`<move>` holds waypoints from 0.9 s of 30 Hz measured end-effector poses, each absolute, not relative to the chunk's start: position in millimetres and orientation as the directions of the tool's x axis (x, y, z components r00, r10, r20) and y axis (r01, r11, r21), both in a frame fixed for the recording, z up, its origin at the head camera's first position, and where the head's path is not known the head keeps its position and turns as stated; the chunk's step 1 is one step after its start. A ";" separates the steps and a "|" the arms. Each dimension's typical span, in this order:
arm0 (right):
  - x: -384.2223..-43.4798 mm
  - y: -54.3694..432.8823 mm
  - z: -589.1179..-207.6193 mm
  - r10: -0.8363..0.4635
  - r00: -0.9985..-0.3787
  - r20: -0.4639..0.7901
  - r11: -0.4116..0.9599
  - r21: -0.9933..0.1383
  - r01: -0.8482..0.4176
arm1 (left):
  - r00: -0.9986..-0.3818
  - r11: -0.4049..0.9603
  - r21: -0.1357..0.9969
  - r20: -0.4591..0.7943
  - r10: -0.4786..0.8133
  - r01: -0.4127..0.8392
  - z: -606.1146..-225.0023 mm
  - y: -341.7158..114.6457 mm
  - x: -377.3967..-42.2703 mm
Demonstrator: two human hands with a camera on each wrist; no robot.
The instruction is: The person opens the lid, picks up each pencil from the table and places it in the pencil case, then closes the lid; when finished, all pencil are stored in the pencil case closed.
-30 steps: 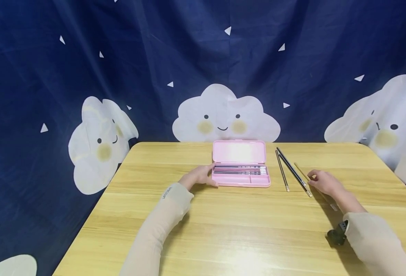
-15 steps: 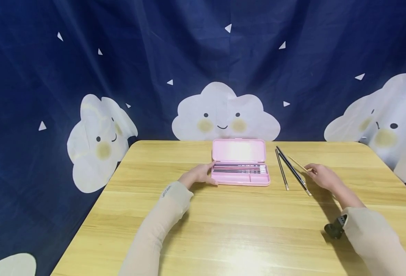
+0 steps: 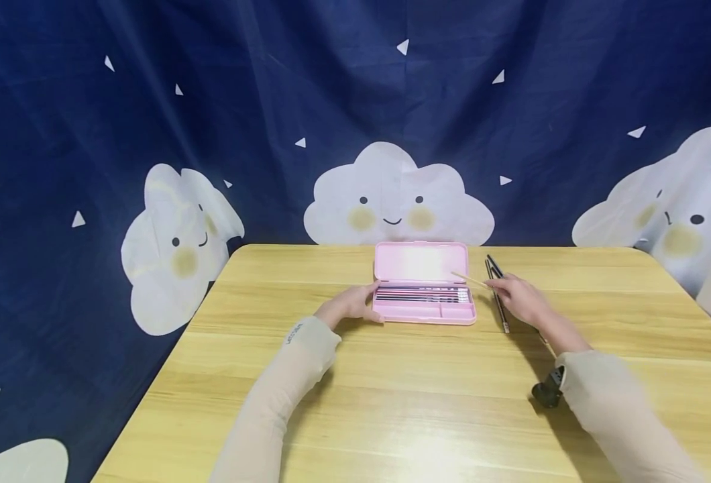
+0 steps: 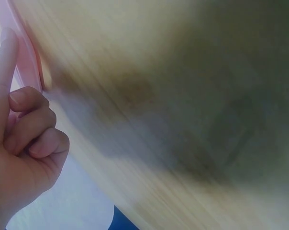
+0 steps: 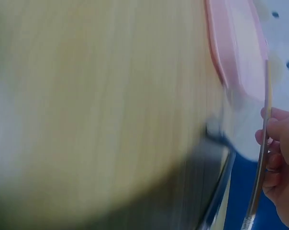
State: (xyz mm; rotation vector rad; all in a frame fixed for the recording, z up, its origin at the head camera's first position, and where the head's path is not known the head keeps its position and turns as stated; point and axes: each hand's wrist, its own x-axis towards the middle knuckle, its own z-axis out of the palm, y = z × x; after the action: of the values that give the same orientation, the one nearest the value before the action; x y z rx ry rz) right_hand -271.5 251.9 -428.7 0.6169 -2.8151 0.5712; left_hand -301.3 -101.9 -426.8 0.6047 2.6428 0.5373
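Note:
A pink pencil case point(image 3: 412, 317) lies with its lid raised. Several striped pencils point(image 3: 418, 295) lie side by side in its long rear compartment. My left hand point(image 3: 349, 305) grips the case's left end, thumb at the front corner and fingers farther back; in the left wrist view some fingers are curled beside the pink edge. My right hand point(image 3: 521, 300) pinches a slim tan stick point(image 3: 469, 279), whose thin end points left and overlaps the lid. In the right wrist view the stick runs past the fingers to a silvery, printed lower end.
Dark pencils point(image 3: 497, 295) lie on the wooden table point(image 3: 416, 396) right of the case, partly hidden by my right hand and forearm. A dark blue curtain point(image 3: 259, 80) with cloud faces hangs behind the table.
My right hand has picked the tan stick up off the table and carried it left, over the dark pencils towards the case. My left hand has stayed at the case.

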 end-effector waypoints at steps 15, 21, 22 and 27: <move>-285.9 184.1 -435.3 -0.496 -0.833 0.245 0.794 -0.260 -0.549 | -0.845 0.852 0.439 -0.304 0.440 0.285 -427.4 -101.3 -301.8; -289.1 163.3 -434.3 -0.515 -0.825 0.234 0.766 -0.305 -0.565 | -0.847 0.853 0.436 -0.300 0.438 0.287 -427.1 -101.1 -301.0; -289.5 160.5 -434.7 -0.521 -0.821 0.233 0.758 -0.316 -0.571 | -0.847 0.854 0.435 -0.301 0.438 0.287 -426.8 -101.0 -300.7; -291.2 148.6 -439.0 -0.547 -0.804 0.232 0.732 -0.332 -0.594 | -0.848 0.855 0.434 -0.303 0.436 0.284 -424.9 -100.3 -299.2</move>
State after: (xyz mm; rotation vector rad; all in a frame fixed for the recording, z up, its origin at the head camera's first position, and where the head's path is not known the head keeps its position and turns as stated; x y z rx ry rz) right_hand -291.2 148.6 -439.0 0.9308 -2.8132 0.6006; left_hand -299.2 -100.3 -424.9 0.5343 2.6352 0.5310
